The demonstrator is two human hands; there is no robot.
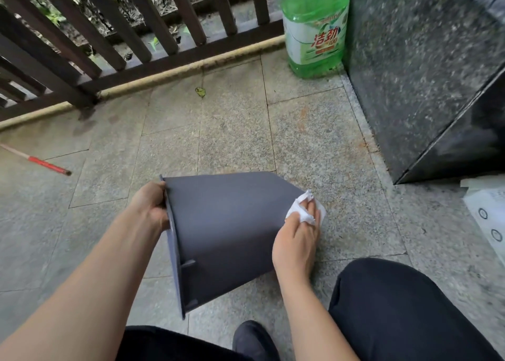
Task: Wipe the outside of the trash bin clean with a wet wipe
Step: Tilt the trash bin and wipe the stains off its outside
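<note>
A dark grey plastic trash bin (pixel 224 224) lies tipped on its side on the stone floor, its rim to the left and its base to the right. My left hand (pixel 151 204) grips the rim at the upper left. My right hand (pixel 296 240) presses a crumpled white wet wipe (pixel 303 210) against the bin's base end on the right. The bin's opening faces away to the left and its inside is hidden.
A green detergent bottle (pixel 317 29) stands in the far corner by a dark stone pillar (pixel 426 68). A brown wooden railing (pixel 131 46) runs along the back. A red-tipped stick (pixel 46 165) lies at left, white printed packaging (pixel 489 213) at right. My dark-trousered knees and shoe (pixel 254 341) are at the bottom.
</note>
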